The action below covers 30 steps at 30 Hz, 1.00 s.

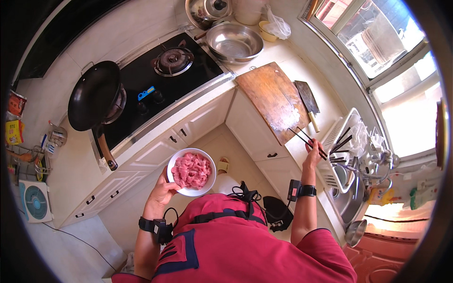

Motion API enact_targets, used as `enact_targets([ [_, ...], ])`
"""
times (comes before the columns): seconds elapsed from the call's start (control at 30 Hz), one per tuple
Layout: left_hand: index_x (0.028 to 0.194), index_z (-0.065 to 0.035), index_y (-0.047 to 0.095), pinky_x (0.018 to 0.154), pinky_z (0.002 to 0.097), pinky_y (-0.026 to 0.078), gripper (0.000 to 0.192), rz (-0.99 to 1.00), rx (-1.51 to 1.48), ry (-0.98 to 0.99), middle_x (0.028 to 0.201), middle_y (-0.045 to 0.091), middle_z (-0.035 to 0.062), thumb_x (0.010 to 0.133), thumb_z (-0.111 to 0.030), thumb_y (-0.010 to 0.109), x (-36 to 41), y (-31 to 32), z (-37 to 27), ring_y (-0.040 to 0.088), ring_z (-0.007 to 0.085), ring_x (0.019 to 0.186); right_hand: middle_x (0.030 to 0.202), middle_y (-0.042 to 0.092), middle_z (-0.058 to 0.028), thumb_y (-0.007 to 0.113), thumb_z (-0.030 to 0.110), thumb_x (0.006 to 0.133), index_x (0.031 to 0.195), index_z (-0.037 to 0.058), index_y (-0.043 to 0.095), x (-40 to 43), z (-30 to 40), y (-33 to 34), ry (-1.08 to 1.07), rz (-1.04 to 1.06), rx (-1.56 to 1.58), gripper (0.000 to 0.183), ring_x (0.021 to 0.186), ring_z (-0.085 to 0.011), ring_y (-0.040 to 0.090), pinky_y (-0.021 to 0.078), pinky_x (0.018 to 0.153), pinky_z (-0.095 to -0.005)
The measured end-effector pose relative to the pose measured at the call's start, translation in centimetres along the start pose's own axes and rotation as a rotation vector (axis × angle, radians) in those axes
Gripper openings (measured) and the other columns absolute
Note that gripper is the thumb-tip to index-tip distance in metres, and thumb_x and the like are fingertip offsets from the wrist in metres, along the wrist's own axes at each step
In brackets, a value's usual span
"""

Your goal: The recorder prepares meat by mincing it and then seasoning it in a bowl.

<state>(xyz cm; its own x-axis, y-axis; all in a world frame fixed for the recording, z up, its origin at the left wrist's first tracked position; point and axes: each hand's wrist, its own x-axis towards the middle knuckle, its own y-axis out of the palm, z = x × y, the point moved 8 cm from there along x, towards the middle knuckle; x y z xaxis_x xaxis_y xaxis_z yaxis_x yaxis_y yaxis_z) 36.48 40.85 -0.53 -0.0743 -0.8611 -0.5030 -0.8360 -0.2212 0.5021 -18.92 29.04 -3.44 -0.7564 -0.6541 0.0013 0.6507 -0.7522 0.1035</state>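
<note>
My left hand (165, 189) holds a white bowl (171, 163) by its left rim, in front of my body. Raw sliced meat (191, 170) fills the bowl. At the right, my right hand (313, 152) grips a pair of dark chopsticks (300, 137), their far ends above the near corner of a wooden cutting board (270, 95). A whitish wet patch marks that board. Beside its right edge lies a cleaver (307, 97) with a light handle. Right of my right hand, a white dish rack (329, 177) holds more dark chopsticks and other utensils.
A black wok (93, 95) with a wooden handle rests tilted on the left burner of the black gas stove (141, 76). Behind the board stands a steel basin (234, 42). The sink (348, 205) lies beyond the rack. A small fan-like appliance (36, 201) is at far left.
</note>
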Motion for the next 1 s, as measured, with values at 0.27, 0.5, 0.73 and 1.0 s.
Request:
enact_targets([
  [0.27,0.130,-0.0088,0.040,0.076,0.0324,0.055,0.080,0.003,-0.013,-0.010,0.119,0.050,0.0073,0.054,0.014,0.053,-0.4,-0.5,0.2,0.054,0.0218,0.105,0.096,0.064,-0.0162,0.046,0.001,0.084,0.100,-0.0074,0.058,-0.5,-2.7,-2.0,0.114,-0.162,0.283,0.021,0.087,-0.0273,0.065,0.0561,0.077,-0.0311],
  [0.5,0.134,-0.0099,0.036,0.087,0.0378,0.050,0.087,0.010,0.043,-0.009,0.122,0.049,0.0083,0.052,0.013,0.052,-0.2,-0.3,-0.1,0.052,0.0249,0.110,0.098,0.064,-0.0177,0.045,0.000,0.084,0.100,-0.0090,0.058,-0.2,-3.7,-1.5,0.107,-0.133,0.314,0.022,0.091,-0.0278,0.065,0.0559,0.080,-0.0303],
  [0.73,0.134,-0.0100,0.037,0.087,0.0398,0.051,0.086,0.009,0.030,-0.012,0.122,0.049,0.0086,0.052,0.013,0.052,-0.1,0.0,-0.3,0.052,0.0255,0.110,0.099,0.063,-0.0204,0.045,0.003,0.089,0.110,-0.0063,0.053,0.5,-5.4,-1.8,0.132,-0.118,0.411,0.024,0.093,-0.0269,0.065,0.0558,0.081,-0.0316],
  [1.0,0.134,-0.0107,0.037,0.086,0.0403,0.051,0.087,-0.002,0.041,-0.028,0.124,0.049,0.0080,0.052,0.014,0.052,0.2,0.2,-0.5,0.052,0.0256,0.111,0.097,0.064,-0.0210,0.049,0.010,0.092,0.109,-0.0047,0.052,1.2,-6.3,0.1,0.234,-0.016,0.627,0.022,0.091,-0.0279,0.065,0.0568,0.080,-0.0333],
])
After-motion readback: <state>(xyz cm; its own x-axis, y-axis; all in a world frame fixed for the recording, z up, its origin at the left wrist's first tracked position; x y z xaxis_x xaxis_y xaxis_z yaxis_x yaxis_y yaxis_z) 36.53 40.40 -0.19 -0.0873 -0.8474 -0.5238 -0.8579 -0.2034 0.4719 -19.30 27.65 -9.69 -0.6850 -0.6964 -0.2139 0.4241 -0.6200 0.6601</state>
